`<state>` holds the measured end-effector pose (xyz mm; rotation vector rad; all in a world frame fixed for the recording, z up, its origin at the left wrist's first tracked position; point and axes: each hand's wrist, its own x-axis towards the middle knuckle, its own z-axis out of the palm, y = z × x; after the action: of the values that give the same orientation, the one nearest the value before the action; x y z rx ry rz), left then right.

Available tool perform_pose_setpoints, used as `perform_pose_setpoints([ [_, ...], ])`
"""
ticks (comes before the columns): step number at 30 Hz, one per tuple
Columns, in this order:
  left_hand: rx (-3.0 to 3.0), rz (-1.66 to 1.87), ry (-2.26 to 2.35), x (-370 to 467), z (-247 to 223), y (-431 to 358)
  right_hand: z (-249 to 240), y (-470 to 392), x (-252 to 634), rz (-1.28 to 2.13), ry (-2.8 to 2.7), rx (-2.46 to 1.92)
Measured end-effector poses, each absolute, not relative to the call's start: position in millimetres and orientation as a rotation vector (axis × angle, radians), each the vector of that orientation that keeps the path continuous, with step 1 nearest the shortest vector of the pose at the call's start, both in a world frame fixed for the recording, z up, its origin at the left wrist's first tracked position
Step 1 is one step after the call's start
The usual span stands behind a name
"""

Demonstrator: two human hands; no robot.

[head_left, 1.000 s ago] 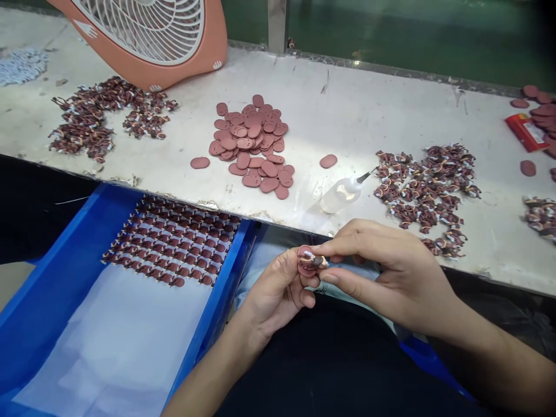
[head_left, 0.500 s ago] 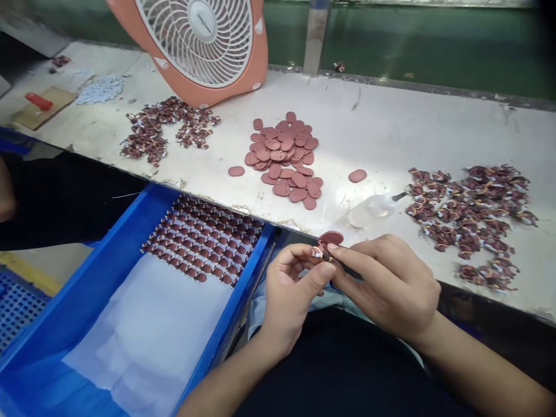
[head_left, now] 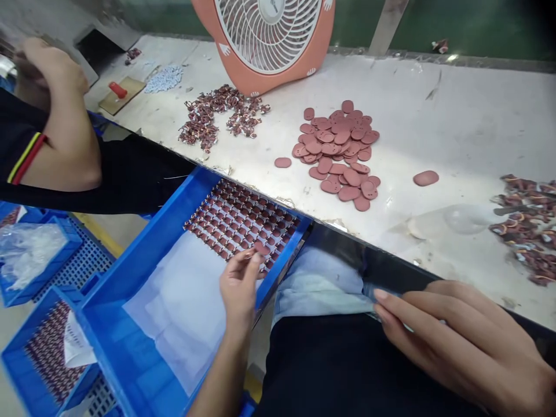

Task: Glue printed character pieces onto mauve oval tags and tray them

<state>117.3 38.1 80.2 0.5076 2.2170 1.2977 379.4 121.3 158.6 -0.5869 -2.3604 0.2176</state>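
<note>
Your left hand [head_left: 238, 278] pinches a reddish oval piece [head_left: 261, 248] over the blue tray [head_left: 102, 307], near its right rim. Rows of dark red pieces [head_left: 234, 223] cover the tray's far end; a white sheet [head_left: 186, 289] spreads toward its near end. Right of the tray, your right hand [head_left: 464, 341] holds its fingers close together; whether they grip anything, I cannot tell.

Left hand [head_left: 241, 279] has carried piece [head_left: 261, 248] over blue tray [head_left: 150, 246]

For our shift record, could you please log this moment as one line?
left hand: holds red-brown oval piece over blue tray | right hand: near lap, grip unclear | bottle: on worktable
</note>
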Motion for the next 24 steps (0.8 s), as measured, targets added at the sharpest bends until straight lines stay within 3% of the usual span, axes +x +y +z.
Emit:
perform_pose_setpoints([
  [5, 0.595, 0.900, 2.578, 40, 36, -11, 135, 127, 393, 0.176, -2.375, -0.589],
  [12, 0.750, 0.321, 2.619, 20, 6, -15, 131, 127, 392, 0.163, -2.377, -0.608],
  [24, 0.822, 0.072, 2.601, 22, 0, -9, 125, 127, 394, 0.175, -2.326, -0.716],
])
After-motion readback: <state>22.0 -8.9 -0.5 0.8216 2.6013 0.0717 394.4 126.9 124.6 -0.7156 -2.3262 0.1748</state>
